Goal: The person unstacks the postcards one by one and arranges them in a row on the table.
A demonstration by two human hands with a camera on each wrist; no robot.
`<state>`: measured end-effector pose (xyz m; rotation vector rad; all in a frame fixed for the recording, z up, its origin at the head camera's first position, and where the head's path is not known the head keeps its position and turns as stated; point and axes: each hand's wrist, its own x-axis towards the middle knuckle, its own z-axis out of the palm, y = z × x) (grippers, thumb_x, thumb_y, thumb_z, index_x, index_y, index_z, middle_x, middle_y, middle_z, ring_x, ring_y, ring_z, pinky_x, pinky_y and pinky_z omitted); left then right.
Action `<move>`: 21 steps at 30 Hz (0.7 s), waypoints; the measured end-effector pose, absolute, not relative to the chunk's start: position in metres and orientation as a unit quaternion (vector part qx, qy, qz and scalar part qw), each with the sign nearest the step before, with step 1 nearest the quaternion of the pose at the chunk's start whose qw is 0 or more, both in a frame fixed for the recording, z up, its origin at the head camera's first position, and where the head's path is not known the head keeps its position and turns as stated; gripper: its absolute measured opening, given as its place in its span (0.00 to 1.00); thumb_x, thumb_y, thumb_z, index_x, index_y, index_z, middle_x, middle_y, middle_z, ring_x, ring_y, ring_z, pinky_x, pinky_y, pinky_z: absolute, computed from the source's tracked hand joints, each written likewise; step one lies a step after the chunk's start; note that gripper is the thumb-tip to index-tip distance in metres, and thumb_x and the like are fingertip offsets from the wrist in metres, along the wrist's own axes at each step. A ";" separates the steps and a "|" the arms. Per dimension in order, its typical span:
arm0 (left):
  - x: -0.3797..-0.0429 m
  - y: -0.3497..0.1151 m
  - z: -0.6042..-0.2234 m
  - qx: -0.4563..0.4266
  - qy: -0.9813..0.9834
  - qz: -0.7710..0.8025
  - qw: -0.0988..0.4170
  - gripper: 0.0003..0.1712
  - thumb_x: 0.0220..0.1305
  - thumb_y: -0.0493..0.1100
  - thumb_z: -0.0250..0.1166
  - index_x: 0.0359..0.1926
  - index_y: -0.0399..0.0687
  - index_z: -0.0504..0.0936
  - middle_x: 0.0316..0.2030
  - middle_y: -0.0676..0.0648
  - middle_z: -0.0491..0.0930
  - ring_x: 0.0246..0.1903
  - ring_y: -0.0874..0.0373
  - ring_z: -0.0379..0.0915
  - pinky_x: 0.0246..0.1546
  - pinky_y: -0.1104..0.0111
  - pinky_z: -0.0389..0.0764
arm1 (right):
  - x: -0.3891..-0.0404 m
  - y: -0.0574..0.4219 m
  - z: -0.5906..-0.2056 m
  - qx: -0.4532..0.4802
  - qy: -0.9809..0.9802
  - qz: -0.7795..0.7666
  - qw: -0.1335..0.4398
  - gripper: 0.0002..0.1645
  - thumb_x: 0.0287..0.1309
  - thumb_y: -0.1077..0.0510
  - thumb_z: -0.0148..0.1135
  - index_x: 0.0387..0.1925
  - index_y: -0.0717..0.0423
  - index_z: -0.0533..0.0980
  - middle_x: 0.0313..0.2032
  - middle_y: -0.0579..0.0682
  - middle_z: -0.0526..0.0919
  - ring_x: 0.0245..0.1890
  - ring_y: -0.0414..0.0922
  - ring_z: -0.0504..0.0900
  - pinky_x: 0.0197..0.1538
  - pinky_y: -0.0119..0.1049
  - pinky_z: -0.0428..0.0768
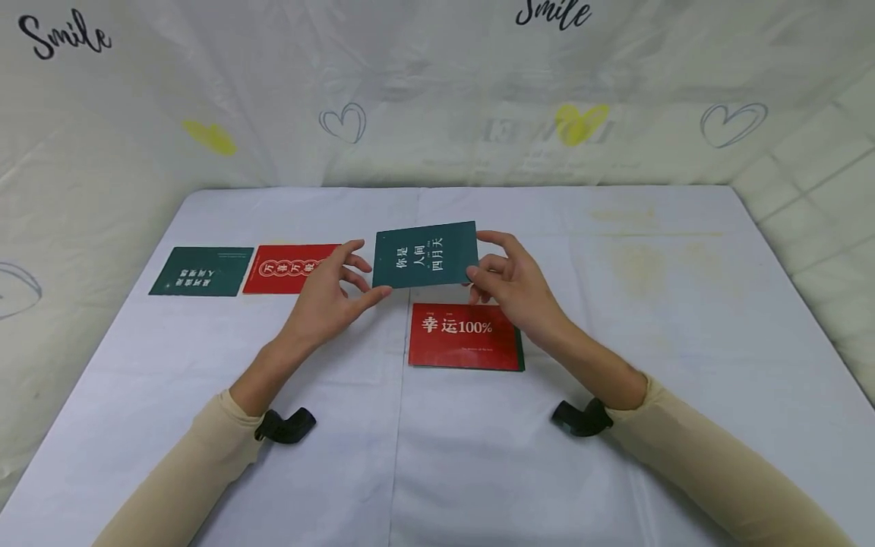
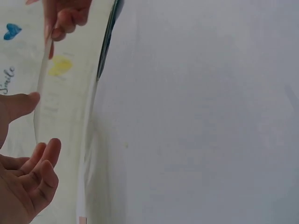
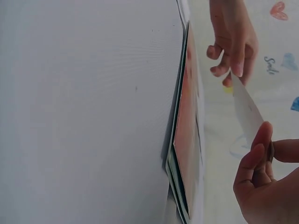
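A dark green postcard (image 1: 403, 241) with white characters is held up above the table, its printed face towards the head view. My right hand (image 1: 516, 285) pinches it at its right end, thumb on the printed face. Close by on the other side, my left hand (image 1: 324, 300) has its thumb at the lower left corner, the other fingers loosely spread beside the left edge. In the right wrist view the raised postcard (image 3: 246, 109) shows a pale back. Below it lies a small stack topped by a red postcard (image 1: 465, 346), a green edge showing underneath.
On the left of the white table (image 1: 649, 456) lie another green postcard (image 1: 194, 262) and a red postcard (image 1: 273, 282), side by side. My left hand partly covers the red one. A pale curtain (image 1: 437, 91) with hearts and lettering hangs behind the table's far edge.
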<state>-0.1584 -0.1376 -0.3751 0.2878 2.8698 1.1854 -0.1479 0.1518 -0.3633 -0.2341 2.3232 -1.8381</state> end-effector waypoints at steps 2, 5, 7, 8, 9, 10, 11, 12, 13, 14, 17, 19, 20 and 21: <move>-0.158 -0.138 -0.376 0.089 0.919 0.383 0.016 0.51 0.60 0.50 0.78 0.78 0.46 0.62 0.58 0.41 0.79 0.49 0.48 0.85 0.50 0.54 0.86 | -0.148 0.150 -0.363 -0.077 0.777 -0.619 0.087 0.37 0.74 0.57 0.60 0.78 0.48 0.57 0.46 0.68 0.81 0.33 0.45 0.85 0.47 0.30 0.84; -0.156 -0.139 -0.377 0.090 0.918 0.386 0.019 0.49 0.61 0.49 0.77 0.78 0.45 0.64 0.56 0.41 0.80 0.48 0.48 0.85 0.49 0.56 0.86 | -0.148 0.148 -0.364 -0.079 0.778 -0.617 0.088 0.38 0.74 0.57 0.61 0.78 0.47 0.57 0.46 0.67 0.82 0.33 0.45 0.86 0.47 0.30 0.84; -0.155 -0.139 -0.378 0.089 0.917 0.388 0.020 0.47 0.62 0.49 0.76 0.78 0.45 0.65 0.56 0.41 0.81 0.48 0.49 0.85 0.48 0.58 0.86 | -0.149 0.147 -0.365 -0.081 0.780 -0.614 0.089 0.38 0.73 0.57 0.61 0.78 0.48 0.57 0.46 0.67 0.83 0.33 0.46 0.86 0.48 0.31 0.84; -0.155 -0.140 -0.378 0.087 0.917 0.388 0.020 0.47 0.63 0.49 0.76 0.77 0.45 0.65 0.56 0.41 0.81 0.48 0.48 0.85 0.48 0.58 0.85 | -0.149 0.147 -0.365 -0.081 0.781 -0.612 0.089 0.38 0.73 0.57 0.61 0.78 0.48 0.57 0.46 0.67 0.83 0.34 0.46 0.86 0.48 0.30 0.84; -0.155 -0.140 -0.379 0.085 0.917 0.389 0.020 0.46 0.63 0.48 0.76 0.77 0.46 0.65 0.56 0.41 0.81 0.48 0.48 0.85 0.47 0.59 0.86 | -0.149 0.146 -0.365 -0.082 0.783 -0.610 0.090 0.39 0.73 0.57 0.62 0.78 0.48 0.57 0.46 0.66 0.83 0.34 0.46 0.86 0.47 0.30 0.84; -0.155 -0.140 -0.379 0.083 0.917 0.390 0.020 0.46 0.63 0.48 0.75 0.77 0.46 0.65 0.56 0.41 0.81 0.48 0.48 0.85 0.47 0.59 0.86 | -0.149 0.146 -0.365 -0.081 0.784 -0.609 0.091 0.39 0.73 0.57 0.62 0.78 0.47 0.57 0.46 0.66 0.83 0.34 0.46 0.86 0.47 0.30 0.84; -0.155 -0.140 -0.379 0.080 0.917 0.390 0.019 0.45 0.64 0.48 0.75 0.77 0.46 0.66 0.57 0.41 0.81 0.48 0.48 0.85 0.47 0.58 0.86 | -0.149 0.146 -0.366 -0.080 0.786 -0.606 0.093 0.39 0.72 0.57 0.63 0.78 0.47 0.57 0.46 0.65 0.83 0.34 0.47 0.86 0.47 0.30 0.84; -0.155 -0.141 -0.380 0.077 0.917 0.392 0.018 0.45 0.64 0.48 0.75 0.77 0.47 0.66 0.57 0.41 0.81 0.49 0.48 0.85 0.47 0.58 0.87 | -0.149 0.146 -0.365 -0.078 0.787 -0.604 0.096 0.40 0.72 0.57 0.63 0.78 0.47 0.57 0.45 0.65 0.82 0.34 0.47 0.86 0.47 0.30 0.84; -0.155 -0.141 -0.380 0.075 0.917 0.392 0.017 0.44 0.64 0.48 0.75 0.77 0.47 0.67 0.57 0.41 0.81 0.49 0.48 0.84 0.47 0.57 0.87 | -0.149 0.145 -0.365 -0.077 0.790 -0.600 0.099 0.40 0.72 0.57 0.63 0.79 0.47 0.57 0.45 0.64 0.82 0.34 0.47 0.86 0.47 0.30 0.84; -0.154 -0.141 -0.380 0.072 0.917 0.391 0.015 0.43 0.65 0.48 0.75 0.76 0.47 0.67 0.56 0.41 0.81 0.50 0.47 0.84 0.47 0.57 0.88 | -0.149 0.145 -0.365 -0.076 0.793 -0.596 0.102 0.41 0.71 0.56 0.64 0.79 0.47 0.57 0.45 0.64 0.82 0.35 0.47 0.86 0.46 0.30 0.84; -0.154 -0.142 -0.381 0.067 0.917 0.393 0.012 0.41 0.65 0.47 0.74 0.75 0.47 0.69 0.56 0.41 0.81 0.50 0.47 0.83 0.47 0.55 0.87 | -0.150 0.143 -0.365 -0.074 0.798 -0.587 0.114 0.43 0.71 0.56 0.64 0.80 0.47 0.56 0.44 0.63 0.82 0.35 0.48 0.85 0.47 0.31 0.84; -0.153 -0.143 -0.381 0.063 0.916 0.395 0.011 0.40 0.65 0.47 0.74 0.75 0.47 0.70 0.56 0.41 0.81 0.51 0.46 0.83 0.48 0.55 0.87 | -0.151 0.141 -0.364 -0.074 0.804 -0.577 0.121 0.45 0.70 0.57 0.65 0.80 0.47 0.55 0.44 0.62 0.82 0.36 0.48 0.85 0.48 0.32 0.84; -0.153 -0.143 -0.381 0.061 0.916 0.396 0.011 0.40 0.65 0.47 0.74 0.75 0.47 0.71 0.56 0.41 0.81 0.51 0.46 0.83 0.48 0.55 0.87 | -0.152 0.140 -0.364 -0.074 0.806 -0.574 0.125 0.45 0.69 0.57 0.65 0.81 0.47 0.54 0.45 0.61 0.81 0.36 0.48 0.86 0.49 0.33 0.85; -0.153 -0.143 -0.381 0.059 0.916 0.396 0.011 0.39 0.65 0.47 0.74 0.74 0.47 0.71 0.56 0.40 0.81 0.51 0.46 0.83 0.49 0.54 0.87 | -0.152 0.139 -0.364 -0.074 0.807 -0.571 0.129 0.46 0.69 0.58 0.65 0.81 0.47 0.54 0.45 0.60 0.81 0.37 0.48 0.86 0.49 0.33 0.85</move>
